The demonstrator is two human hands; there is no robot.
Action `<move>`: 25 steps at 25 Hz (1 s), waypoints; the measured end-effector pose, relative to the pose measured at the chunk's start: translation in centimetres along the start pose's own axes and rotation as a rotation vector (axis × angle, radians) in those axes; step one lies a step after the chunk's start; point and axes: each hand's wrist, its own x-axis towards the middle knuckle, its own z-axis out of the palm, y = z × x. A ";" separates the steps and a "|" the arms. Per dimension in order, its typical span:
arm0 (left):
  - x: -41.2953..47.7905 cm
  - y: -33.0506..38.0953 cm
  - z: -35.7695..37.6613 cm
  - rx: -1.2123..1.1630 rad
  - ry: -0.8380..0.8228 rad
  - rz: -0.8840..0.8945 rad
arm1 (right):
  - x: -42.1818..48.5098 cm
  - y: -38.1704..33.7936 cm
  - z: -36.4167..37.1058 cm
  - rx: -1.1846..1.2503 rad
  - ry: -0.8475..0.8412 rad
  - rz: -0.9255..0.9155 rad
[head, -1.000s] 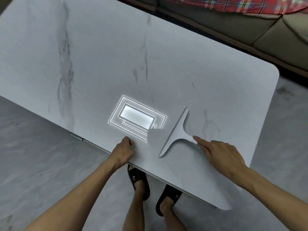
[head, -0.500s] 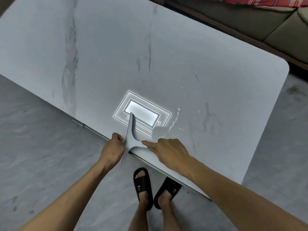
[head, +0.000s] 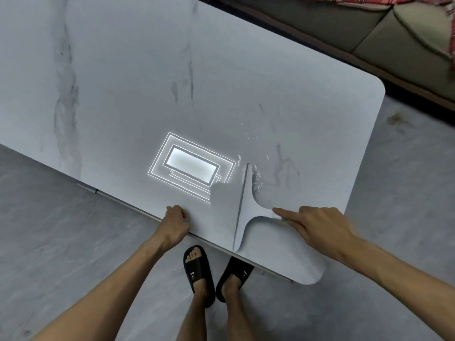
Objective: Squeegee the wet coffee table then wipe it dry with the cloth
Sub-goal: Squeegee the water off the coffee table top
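A pale grey T-shaped squeegee [head: 246, 207] lies blade-down on the white marble coffee table [head: 147, 82], near the front edge. My right hand [head: 317, 227] grips its handle from the right, index finger stretched along it. Small water droplets [head: 253, 141] glint just beyond and to the right of the blade's far tip. My left hand [head: 176, 221] rests closed on the table's front edge, left of the squeegee. No cloth is in view.
A bright ceiling-light reflection [head: 192, 166] shines on the tabletop left of the blade. A sofa [head: 394, 40] with a red plaid fabric stands behind the table at the upper right. My feet in black slippers [head: 199, 269] stand on grey floor.
The squeegee swept left to the table's front edge beside my left hand, then moved back right. Its blade now sits right of the light reflection. My left hand stayed on the edge.
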 end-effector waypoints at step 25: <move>1.2 1.5 -2.7 -0.139 0.197 0.057 | 4.6 -5.3 -3.2 0.102 -0.011 -0.030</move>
